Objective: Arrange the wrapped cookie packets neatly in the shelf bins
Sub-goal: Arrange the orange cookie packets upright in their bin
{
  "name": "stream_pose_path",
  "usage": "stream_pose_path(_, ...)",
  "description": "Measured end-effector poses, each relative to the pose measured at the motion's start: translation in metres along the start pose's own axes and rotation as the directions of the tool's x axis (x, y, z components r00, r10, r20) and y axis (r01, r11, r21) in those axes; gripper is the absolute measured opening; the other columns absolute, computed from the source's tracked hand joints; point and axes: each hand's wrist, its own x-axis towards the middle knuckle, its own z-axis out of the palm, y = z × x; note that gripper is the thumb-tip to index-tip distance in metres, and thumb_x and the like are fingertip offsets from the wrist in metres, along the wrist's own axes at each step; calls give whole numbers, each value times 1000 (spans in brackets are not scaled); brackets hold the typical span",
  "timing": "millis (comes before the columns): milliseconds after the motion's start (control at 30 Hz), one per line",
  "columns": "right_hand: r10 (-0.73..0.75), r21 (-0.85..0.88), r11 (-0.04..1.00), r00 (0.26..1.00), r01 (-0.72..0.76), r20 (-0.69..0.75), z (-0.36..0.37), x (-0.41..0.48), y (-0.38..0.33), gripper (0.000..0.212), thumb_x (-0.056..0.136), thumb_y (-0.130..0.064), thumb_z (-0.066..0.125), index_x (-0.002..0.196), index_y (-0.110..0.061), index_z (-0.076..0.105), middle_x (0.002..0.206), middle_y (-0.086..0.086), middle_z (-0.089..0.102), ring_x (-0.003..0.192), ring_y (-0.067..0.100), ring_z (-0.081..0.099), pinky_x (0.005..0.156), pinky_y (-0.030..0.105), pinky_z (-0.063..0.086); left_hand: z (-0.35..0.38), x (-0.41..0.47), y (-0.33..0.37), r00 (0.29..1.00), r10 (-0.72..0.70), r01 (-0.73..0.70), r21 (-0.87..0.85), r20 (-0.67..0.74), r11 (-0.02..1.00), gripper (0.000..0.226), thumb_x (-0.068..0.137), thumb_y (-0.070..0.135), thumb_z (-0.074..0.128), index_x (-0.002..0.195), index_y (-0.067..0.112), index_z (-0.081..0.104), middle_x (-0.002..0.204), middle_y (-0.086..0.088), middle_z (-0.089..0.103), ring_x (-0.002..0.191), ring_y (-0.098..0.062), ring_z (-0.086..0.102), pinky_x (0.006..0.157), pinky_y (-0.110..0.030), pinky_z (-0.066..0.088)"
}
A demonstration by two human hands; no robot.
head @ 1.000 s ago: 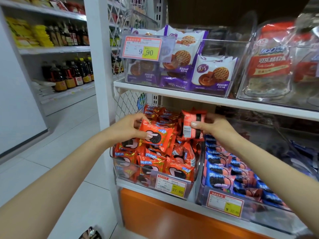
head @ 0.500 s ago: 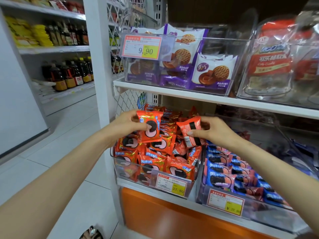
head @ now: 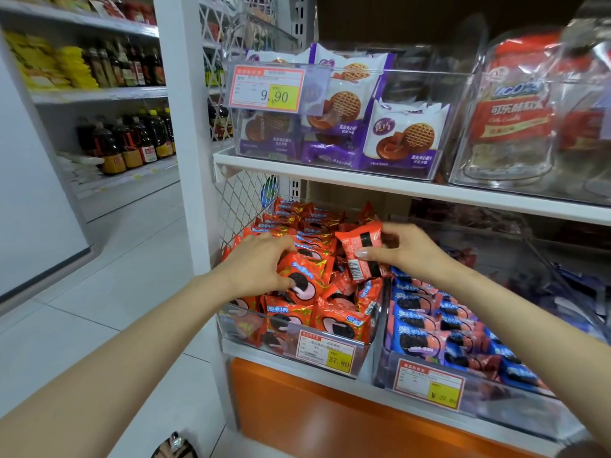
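Lower shelf [head: 251,351]: orange cookie packets [head: 340,322] fill the clear bin [head: 231,328], front row upright, faces outward, presumably for a neat display; left hand [head: 258,259] curls its fingers over one face-out packet [head: 304,276] at the pile's 9 o'clock, apparently seating it, forearm extended from 7 o'clock; right hand [head: 410,256] pinches a second packet [head: 362,256], thumb in front, barcode side showing, raised at 3 o'clock, likely awaiting a turn; blue packets [head: 413,338] lie beside at 3 o'clock.

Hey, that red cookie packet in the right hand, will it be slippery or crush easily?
Probably slippery: the red packet looks glossy. Likely light, since the right hand pinches it by fingertips alone. Its puffed wrapper may dent.
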Motion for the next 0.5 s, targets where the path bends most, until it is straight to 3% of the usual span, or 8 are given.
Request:
stream_pose_path(67, -1, -3, 1000, 1000, 1, 11, 0, -1, 0, 17, 76, -25, 74, 88, -33, 66, 91, -7, 72, 83, 3, 66, 73, 9, 49, -4, -1, -1, 1000, 16, -17, 23, 25, 1000, 46, 81, 38, 68, 120, 29, 45, 78, 11, 45, 79, -13, 41, 67, -29, 23)
stream_pose_path(133, 0, -2, 1000, 1000, 0, 8, 0, -2, 0, 16, 76, -26, 74, 88, -32, 66, 94, -3, 73, 88, 9, 67, 76, 15, 50, -2, -1, -3, 998, 32, -29, -49, 49, 998, 41, 81, 38, 68, 116, 33, 49, 67, 9, 47, 74, -16, 45, 63, -31, 28)
stream_pose_path(233, 9, 5, 1000, 1000, -9, 7, -1, -2, -1, 17, 78, -24, 73, 87, -35, 64, 97, -2, 72, 94, 15, 66, 82, 19, 49, 2, 1, -6, 999, 15, -8, -188, 38, 982, 32, 80, 38, 69, 107, 34, 52, 84, 7, 62, 89, -20, 58, 71, -30, 39)
stream_pose_path(300, 8, 2, 1000, 1000, -8, 14, -1, -3, -2, 17, 78, -24, 73, 86, -36, 64, 95, -5, 71, 95, 15, 66, 82, 19, 48, 1, 2, -4, 999, 22, -19, -62, 47, 998, 32, 83, 39, 65, 111, 32, 52, 75, 14, 51, 86, -15, 52, 71, -28, 31)
stream_pose_path(367, 10, 7, 1000, 1000, -10, 21, -1, -3, -2, 17, 78, -25, 73, 87, -36, 64, 95, -7, 71, 95, 13, 66, 82, 19, 48, -1, 4, -5, 998, 52, -55, 55, 46, 997, 32, 85, 41, 62, 114, 33, 51, 74, 13, 43, 94, -15, 49, 81, -29, 29)
stream_pose_path(500, 13, 13, 1000, 1000, -14, 20, -1, -2, 0, 17, 78, -24, 73, 91, -32, 64, 96, -5, 71, 94, 11, 66, 80, 15, 49, -2, 5, -7, 997, 55, -62, 134, 52, 989, 34, 85, 41, 61, 117, 35, 50, 103, 6, 53, 112, -16, 42, 93, -31, 26)
